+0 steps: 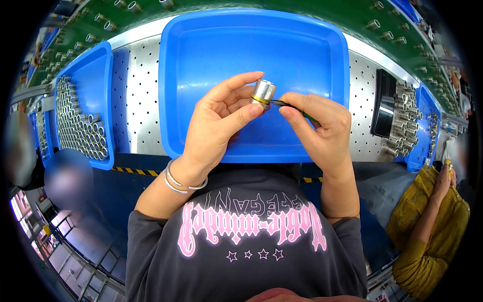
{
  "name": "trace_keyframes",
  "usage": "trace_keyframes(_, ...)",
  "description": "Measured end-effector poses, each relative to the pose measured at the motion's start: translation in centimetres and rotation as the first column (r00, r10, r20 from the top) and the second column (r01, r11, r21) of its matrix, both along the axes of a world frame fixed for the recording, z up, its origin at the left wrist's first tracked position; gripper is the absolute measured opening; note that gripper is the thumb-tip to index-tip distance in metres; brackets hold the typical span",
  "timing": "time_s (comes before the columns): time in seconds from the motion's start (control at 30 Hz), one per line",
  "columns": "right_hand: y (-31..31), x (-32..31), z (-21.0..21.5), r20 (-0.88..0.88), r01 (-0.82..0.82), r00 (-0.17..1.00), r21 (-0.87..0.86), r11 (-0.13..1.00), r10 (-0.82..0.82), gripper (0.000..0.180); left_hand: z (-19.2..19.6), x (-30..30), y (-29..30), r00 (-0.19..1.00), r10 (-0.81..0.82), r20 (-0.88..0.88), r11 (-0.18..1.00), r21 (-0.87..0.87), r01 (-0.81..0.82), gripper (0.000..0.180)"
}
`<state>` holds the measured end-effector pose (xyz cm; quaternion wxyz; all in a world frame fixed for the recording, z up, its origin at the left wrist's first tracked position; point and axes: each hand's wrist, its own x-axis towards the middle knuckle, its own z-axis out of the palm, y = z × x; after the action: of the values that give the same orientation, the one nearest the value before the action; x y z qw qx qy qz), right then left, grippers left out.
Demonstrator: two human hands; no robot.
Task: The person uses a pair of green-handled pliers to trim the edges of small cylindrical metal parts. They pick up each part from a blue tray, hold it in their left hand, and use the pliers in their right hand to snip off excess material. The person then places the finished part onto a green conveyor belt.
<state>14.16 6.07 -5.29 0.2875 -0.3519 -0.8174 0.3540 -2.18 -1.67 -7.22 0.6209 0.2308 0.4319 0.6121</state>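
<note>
Between the thumb and fingers of my left hand (219,108) is a short silver metal cylinder (265,89) with a yellowish band round its lower part. My right hand (322,118) pinches a thin dark tool with a green part (304,114), perhaps tweezers; its exact kind is unclear. The tool's tip meets the cylinder at or beside the yellowish band. Both hands are over a large blue plastic tray (254,22). My left fingers partly cover the cylinder's lower end.
On the left, a blue tray (108,68) holds many similar cylinders (83,126). To the right, more cylinders (405,118) stand beside a black box (385,103). A green conveyor (282,11) carrying scattered cylinders runs along the back. A co-worker's hand (445,181) is at far right.
</note>
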Motion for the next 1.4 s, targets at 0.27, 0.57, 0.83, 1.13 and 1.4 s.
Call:
trace_keyframes(0.27, -0.1, 0.0, -0.1, -0.028, 0.009, 1.0, -0.035, 0.999, -0.01, 0.016, 0.0, 0.0, 0.0, 1.0, 0.007, 0.007, 1.0, -0.008, -0.007, 0.044)
trace_keyframes(0.57, -0.2, -0.1, 0.1, -0.015, 0.006, 1.0, -0.022, 1.0, -0.006, 0.014, -0.1, 0.0, -0.1, 1.0, 0.002, 0.009, 1.0, 0.001, -0.002, 0.044)
trace_keyframes(0.83, -0.2, -0.2, 0.3, 0.03, 0.003, 1.0, -0.011, 1.0, -0.002, 0.011, 0.0, -0.1, -0.1, 1.0, -0.007, -0.002, 1.0, 0.008, 0.007, 0.044)
trace_keyframes(1.13, -0.5, -1.1, 0.4, -0.081, 0.025, 0.996, -0.181, 0.983, -0.041, 0.018, 0.4, 0.0, 0.1, 0.995, 0.0, 0.103, 0.999, -0.039, 0.004, 0.042)
trace_keyframes(1.4, -0.1, -0.5, -0.5, -0.088, -0.054, 0.995, -0.088, 0.995, 0.047, 0.022, 0.3, -0.1, -0.1, 0.996, -0.034, 0.082, 0.999, -0.034, 0.037, 0.042)
